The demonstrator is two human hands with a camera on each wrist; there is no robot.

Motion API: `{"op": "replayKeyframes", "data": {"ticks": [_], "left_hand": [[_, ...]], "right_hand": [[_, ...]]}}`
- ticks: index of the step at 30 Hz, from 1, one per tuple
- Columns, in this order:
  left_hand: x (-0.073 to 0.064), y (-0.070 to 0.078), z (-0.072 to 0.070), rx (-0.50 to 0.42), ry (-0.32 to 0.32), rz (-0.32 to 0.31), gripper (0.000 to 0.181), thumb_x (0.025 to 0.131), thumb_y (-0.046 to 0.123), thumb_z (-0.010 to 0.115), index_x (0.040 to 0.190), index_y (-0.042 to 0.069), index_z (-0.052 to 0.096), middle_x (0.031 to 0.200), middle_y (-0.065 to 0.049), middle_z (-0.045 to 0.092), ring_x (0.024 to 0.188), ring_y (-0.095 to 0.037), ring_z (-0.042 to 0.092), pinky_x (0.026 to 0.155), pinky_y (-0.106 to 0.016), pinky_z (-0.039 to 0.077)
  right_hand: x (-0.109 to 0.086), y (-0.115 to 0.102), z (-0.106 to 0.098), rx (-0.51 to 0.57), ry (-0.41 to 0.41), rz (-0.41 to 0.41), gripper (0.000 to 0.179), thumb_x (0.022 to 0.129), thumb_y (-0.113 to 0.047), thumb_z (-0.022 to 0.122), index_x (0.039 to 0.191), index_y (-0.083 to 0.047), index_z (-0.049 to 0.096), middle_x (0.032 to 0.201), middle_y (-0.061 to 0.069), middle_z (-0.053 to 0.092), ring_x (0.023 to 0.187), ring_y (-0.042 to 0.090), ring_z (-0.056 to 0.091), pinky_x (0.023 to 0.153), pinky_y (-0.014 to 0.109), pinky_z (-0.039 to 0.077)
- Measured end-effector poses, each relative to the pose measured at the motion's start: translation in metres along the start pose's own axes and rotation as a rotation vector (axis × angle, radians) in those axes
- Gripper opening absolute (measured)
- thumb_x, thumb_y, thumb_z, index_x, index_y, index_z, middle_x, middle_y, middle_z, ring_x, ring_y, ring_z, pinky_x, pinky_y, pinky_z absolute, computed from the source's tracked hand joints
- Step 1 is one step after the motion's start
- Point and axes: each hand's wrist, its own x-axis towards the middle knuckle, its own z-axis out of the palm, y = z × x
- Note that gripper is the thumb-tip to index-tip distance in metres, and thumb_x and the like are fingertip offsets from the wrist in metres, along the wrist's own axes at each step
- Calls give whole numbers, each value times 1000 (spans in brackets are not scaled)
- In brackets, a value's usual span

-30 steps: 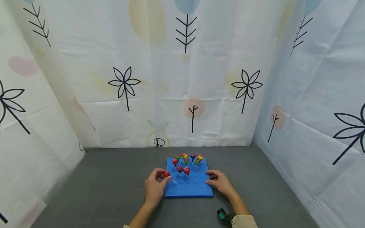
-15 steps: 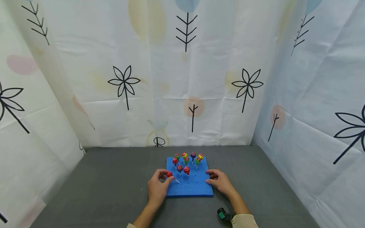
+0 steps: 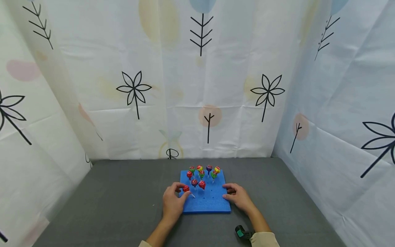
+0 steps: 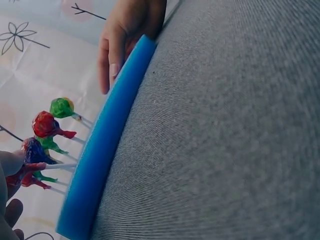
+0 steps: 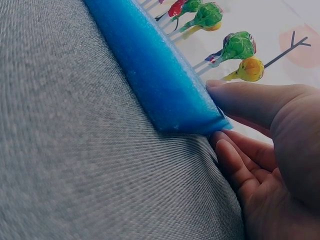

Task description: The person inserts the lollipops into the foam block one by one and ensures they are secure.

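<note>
My left hand (image 3: 172, 203) pinches a red-wrapped lollipop (image 3: 186, 188) by its head, over the front left of a blue foam board (image 3: 213, 206). The lollipop leans, its white stick pointing down to the right; whether the tip is in a hole cannot be told. Several lollipops stand upright in the board's back rows, among them a red one (image 3: 202, 185) and a purple one (image 3: 209, 168). At the board's right edge my right hand (image 3: 239, 197) holds on. In the right wrist view its thumb (image 5: 245, 100) lies on the top edge, with fingers curled by the side.
The board lies on a grey cloth-covered table (image 3: 123, 199). A black device with a green patch (image 3: 242, 233) is beside the right forearm. Patterned white curtains (image 3: 172, 85) stand behind and on both sides.
My left hand has moved a little right over the board with the red lollipop, bringing its stick tip close to a front left hole. The right hand stays at the board's edge.
</note>
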Motion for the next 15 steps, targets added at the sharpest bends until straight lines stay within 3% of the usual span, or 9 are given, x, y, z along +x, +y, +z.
{"op": "replayKeyframes", "data": {"ticks": [5, 15], "left_hand": [[2, 2, 1, 73, -36, 53, 30, 73, 19, 87, 97, 17, 68, 91, -1, 67, 86, -18, 55, 73, -39, 44], [4, 4, 3, 107, -73, 176, 31, 72, 19, 88, 99, 18, 71, 101, 0, 66, 94, -20, 54, 80, -43, 42]], "right_hand": [[0, -1, 0, 10, 2, 3, 34, 85, -13, 76, 116, -4, 66, 109, 6, 63, 99, 24, 59, 82, 36, 48], [0, 0, 0, 6, 0, 9, 35, 85, -14, 76, 117, -4, 66, 109, 6, 63, 99, 23, 59, 83, 38, 48]]}}
